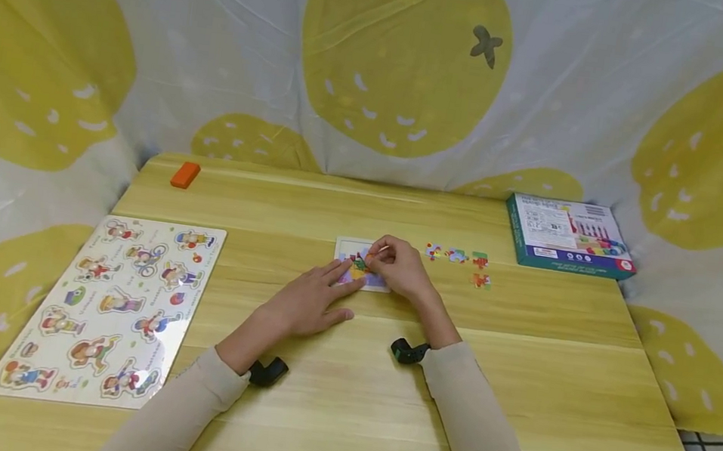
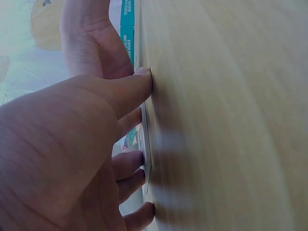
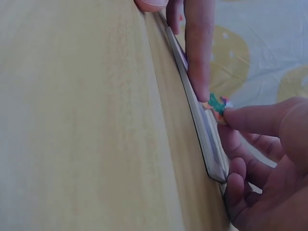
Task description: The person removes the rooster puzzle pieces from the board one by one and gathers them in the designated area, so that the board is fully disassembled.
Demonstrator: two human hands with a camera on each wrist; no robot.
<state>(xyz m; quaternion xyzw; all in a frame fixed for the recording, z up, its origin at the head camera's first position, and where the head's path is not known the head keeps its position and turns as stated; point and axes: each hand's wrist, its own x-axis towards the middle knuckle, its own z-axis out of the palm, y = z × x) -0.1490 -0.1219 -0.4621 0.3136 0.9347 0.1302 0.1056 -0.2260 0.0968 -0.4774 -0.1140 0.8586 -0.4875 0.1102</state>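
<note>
A small jigsaw puzzle in a pale tray [image 1: 348,242] lies at the middle of the table. My left hand [image 1: 309,299] rests over its left part with fingers stretched out, fingertips on the tray and the assembled pieces. In my right hand [image 1: 399,268], thumb and forefinger pinch a small puzzle piece [image 3: 218,107] with green and orange on it. That piece is tilted just over the tray's right side, close by a left fingertip. The other right fingers curl beside the tray's edge [image 3: 214,168]. Part of the puzzle picture is hidden under both hands.
Several loose puzzle pieces [image 1: 456,255] lie right of the tray. Farther right at the back is a green-edged box [image 1: 572,238]. A large picture board [image 1: 111,307] with figures lies at the left, and an orange block [image 1: 186,175] sits at the back left. A patterned cloth [image 1: 404,56] hangs behind.
</note>
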